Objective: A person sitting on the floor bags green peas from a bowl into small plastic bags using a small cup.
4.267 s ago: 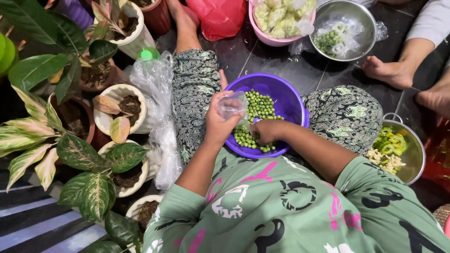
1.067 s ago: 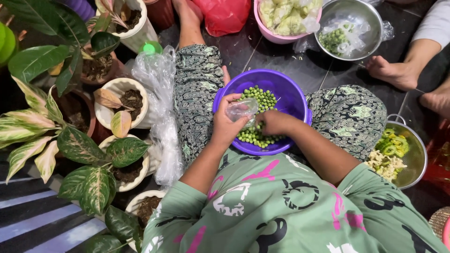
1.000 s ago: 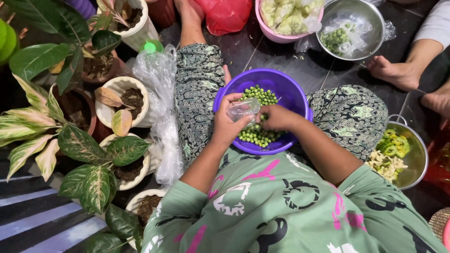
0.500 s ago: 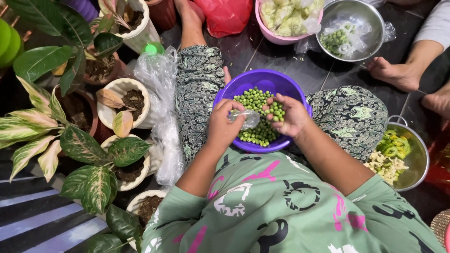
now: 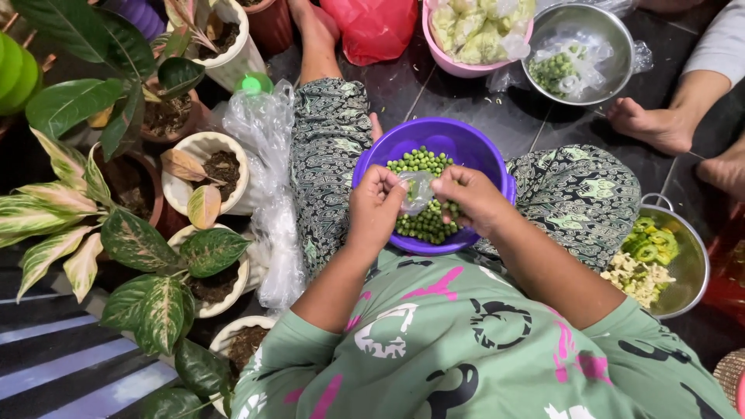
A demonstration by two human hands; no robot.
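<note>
So we're sitting on the floor point(image 5: 458, 101) with the purple bowl point(image 5: 450, 140) resting in our lap, and everything else is easiest to place off that bowl. It's holding a heap of green peas point(image 5: 423, 221), piled toward our side and the middle.

Right over the peas we're holding a small clear plastic bag point(image 5: 417, 190) between both hands. Our left hand point(image 5: 375, 208) is curling in at the bowl's left rim, fingers pinching the bag's left edge. Our right hand point(image 5: 469, 198) is coming in from the bowl's right side, thumb and fingers pinching the bag's other edge. So neither hand is spread out; both are closed on the bag. We can't tell how much is inside it.

Left of the bowl, a crumpled heap of clear plastic bags point(image 5: 268, 178) is lying beside our leg, and past that some potted plants point(image 5: 155, 225) in white pots. Beyond the bowl there's a red bag point(image 5: 376, 27), a pink bowl point(image 5: 473, 39) of pale packed bundles, and a steel bowl point(image 5: 613, 39) holding more plastic and greens. Right of the purple bowl, beyond our knee, a steel pan point(image 5: 687, 264) is carrying sliced green and pale bits. Someone else's bare foot point(image 5: 652, 124) is resting up past the bowl on the right.
</note>
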